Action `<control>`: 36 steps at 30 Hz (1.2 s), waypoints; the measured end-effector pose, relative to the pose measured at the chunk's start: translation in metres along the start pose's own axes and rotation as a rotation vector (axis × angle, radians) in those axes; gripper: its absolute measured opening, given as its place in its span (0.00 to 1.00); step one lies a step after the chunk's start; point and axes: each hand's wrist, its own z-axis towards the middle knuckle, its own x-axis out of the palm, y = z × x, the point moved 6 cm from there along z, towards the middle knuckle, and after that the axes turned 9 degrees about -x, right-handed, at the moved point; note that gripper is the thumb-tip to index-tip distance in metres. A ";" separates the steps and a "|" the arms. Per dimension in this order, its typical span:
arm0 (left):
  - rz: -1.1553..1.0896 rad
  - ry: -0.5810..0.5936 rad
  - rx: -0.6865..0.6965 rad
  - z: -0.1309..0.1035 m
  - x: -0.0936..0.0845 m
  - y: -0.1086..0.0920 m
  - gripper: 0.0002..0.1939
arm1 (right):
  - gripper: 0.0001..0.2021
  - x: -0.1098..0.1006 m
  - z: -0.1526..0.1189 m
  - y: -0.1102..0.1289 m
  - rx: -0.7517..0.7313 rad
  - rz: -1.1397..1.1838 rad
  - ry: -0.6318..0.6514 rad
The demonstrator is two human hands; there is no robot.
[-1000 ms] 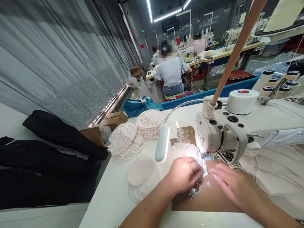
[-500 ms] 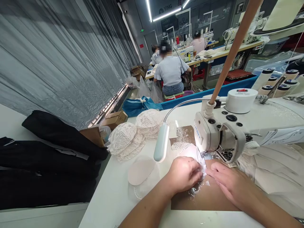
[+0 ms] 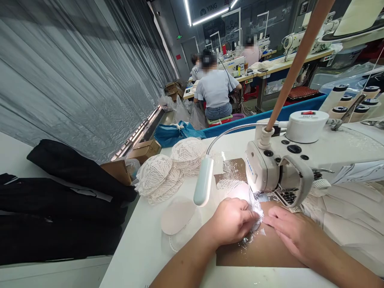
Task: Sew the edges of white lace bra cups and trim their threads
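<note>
A white lace bra cup [image 3: 238, 189] lies under the needle end of the sewing machine [image 3: 264, 168], lit by its lamp. My left hand [image 3: 235, 221] is closed, with thumb and fingers pinched on the cup's near lace edge. On the other side of that edge, my right hand [image 3: 289, 227] has its fingers curled together, and the tips press at the lace. The fingertips partly cover the edge between them. Beneath both hands is a brown plate [image 3: 261, 252] with small white scraps on it.
Stacked lace cups [image 3: 154, 172] and a smooth beige cup [image 3: 178, 216] lie left on the white table [image 3: 135, 244]. A lamp [image 3: 204, 182] on a bent neck hangs beside my left hand. Pale fabric [image 3: 351, 208] is heaped at right; thread cones [image 3: 333, 98] stand behind. Co-workers sit farther off.
My right hand has shifted slightly to the right. The fingers of my left hand have slid a little along the lace edge, toward the right.
</note>
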 end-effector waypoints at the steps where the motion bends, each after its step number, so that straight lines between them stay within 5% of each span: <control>1: 0.001 0.006 0.009 0.000 0.000 0.000 0.13 | 0.19 -0.001 0.001 0.000 0.002 0.005 0.001; 10: 0.048 0.035 0.071 -0.001 0.001 -0.003 0.16 | 0.20 -0.001 -0.003 -0.007 0.111 0.027 -0.062; 18: -0.030 0.001 0.047 0.004 -0.011 -0.003 0.15 | 0.20 -0.005 0.009 0.004 0.075 0.010 -0.045; 25: 0.060 0.008 0.063 0.008 -0.004 -0.004 0.15 | 0.20 -0.003 0.010 0.006 0.094 0.028 -0.032; 36: 0.090 -0.035 -0.001 0.009 -0.002 0.000 0.14 | 0.24 -0.013 0.017 0.007 0.031 -0.292 -0.112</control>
